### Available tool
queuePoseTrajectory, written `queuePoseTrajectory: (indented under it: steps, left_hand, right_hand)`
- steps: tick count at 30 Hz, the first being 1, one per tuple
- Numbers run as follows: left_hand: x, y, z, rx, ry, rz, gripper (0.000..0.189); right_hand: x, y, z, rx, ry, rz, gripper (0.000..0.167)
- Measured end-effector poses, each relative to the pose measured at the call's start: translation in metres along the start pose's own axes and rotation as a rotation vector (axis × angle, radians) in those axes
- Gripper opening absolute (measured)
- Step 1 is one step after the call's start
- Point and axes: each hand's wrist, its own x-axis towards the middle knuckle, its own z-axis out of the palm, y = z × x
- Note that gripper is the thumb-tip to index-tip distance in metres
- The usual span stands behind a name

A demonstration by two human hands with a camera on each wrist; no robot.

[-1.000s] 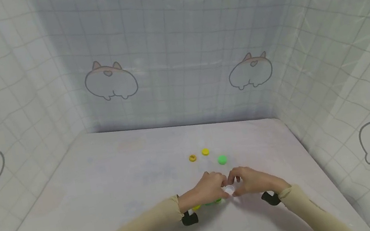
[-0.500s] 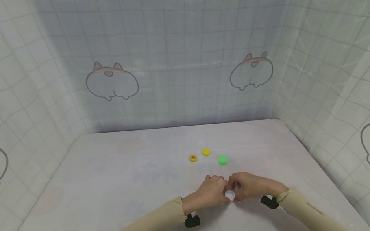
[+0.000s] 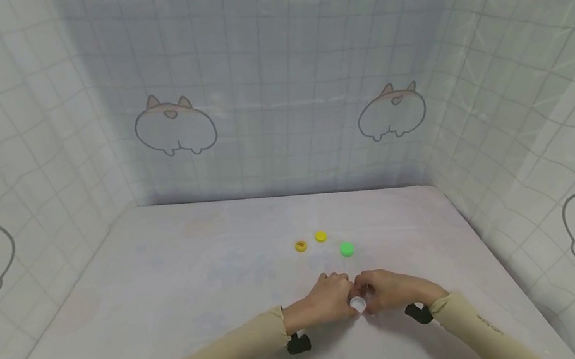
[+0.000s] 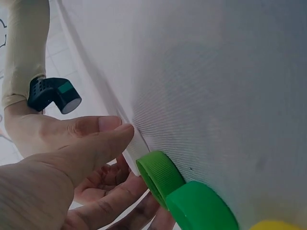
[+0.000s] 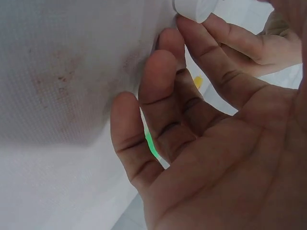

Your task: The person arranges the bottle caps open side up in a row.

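A white bottle cap (image 3: 358, 304) is held between the fingertips of both hands at the front of the table. My left hand (image 3: 327, 299) pinches it from the left, my right hand (image 3: 390, 288) from the right. In the left wrist view the white cap is partly covered by the thumb and fingers; against it sits a light green cap (image 4: 160, 177). A darker green cap (image 4: 204, 206) and a yellow cap (image 4: 276, 225) follow in a row. In the right wrist view the white cap (image 5: 192, 8) shows at the top, by the index fingertip.
Farther back on the white table cover (image 3: 211, 270) lie a bright green cap (image 3: 347, 249), a yellow cap (image 3: 321, 236) and an upturned yellow cap (image 3: 301, 246). Patterned cloth walls (image 3: 270, 144) enclose the table's back and sides.
Both hands have shifted a little toward me with the white cap. The row of green and yellow caps beside the left hand is now hidden in the head view.
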Motion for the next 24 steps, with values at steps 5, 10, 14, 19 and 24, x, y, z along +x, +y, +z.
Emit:
queuePoseTrajectory:
  steps: [5, 10, 14, 19, 24]
  left_hand:
    - [-0.003, -0.002, -0.003, -0.068, -0.051, -0.03, 0.028]
    - [-0.007, -0.005, -0.01, -0.168, -0.101, -0.047, 0.029]
    - [-0.01, -0.012, -0.018, -0.226, -0.122, -0.066, 0.031]
    - [-0.01, -0.024, -0.033, -0.31, -0.131, -0.09, 0.028]
    - [-0.012, -0.037, -0.044, -0.341, -0.118, -0.093, 0.023]
  right_hand:
    - [0.0, 0.0, -0.003, -0.033, -0.018, 0.012, 0.036]
    - [0.0, -0.003, -0.006, -0.041, 0.0, 0.013, 0.044]
    - [0.005, -0.007, -0.008, -0.032, 0.042, -0.022, 0.04]
    - [0.015, -0.012, -0.012, 0.011, 0.09, -0.066, 0.028]
    - [0.027, -0.016, -0.014, 0.0, 0.118, -0.104, 0.021]
